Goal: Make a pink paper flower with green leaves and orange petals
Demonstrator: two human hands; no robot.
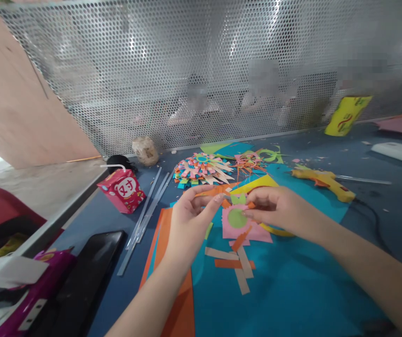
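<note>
My left hand [192, 217] and my right hand [281, 208] meet over the blue paper sheet [292, 281], their thumbs and fingers pinched. Between them is a small paper piece [238, 199] with green and orange tabs; the fingers partly hide it. Close under the right fingertips is a green paper circle [236, 218] on a pink paper square [260, 233]; I cannot tell whether they are joined to the tabs. Nearer to me lie several orange and pale pink strips [244, 262]. A yellow ring-shaped object [278, 231] shows partly under the right hand.
A layered paper flower [201, 169] and paper scraps [250, 160] lie behind. The yellow glue gun [327, 182] rests right, its cord trailing. To the left are clear glue sticks [148, 210], a red drink carton [121, 191] and a phone [95, 262]. A perforated metal screen [151, 61] borders the table.
</note>
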